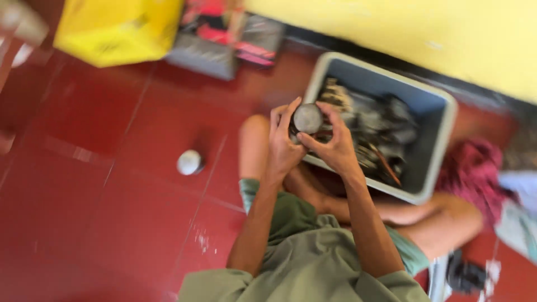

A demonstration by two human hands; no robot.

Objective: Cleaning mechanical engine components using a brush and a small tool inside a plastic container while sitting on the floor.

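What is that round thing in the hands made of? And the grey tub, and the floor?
The round part, held by both the left hand and right hand, looks like dull grey metal with a flat, matte face; blur leaves it unsure. The tub seems moulded plastic, with smooth rounded rims. The floor looks like glossy red tile with thin joint lines.

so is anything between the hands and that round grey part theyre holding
Nothing visible. The left hand and right hand both grip the round grey part directly, fingers on it, above the edge of the grey bin.
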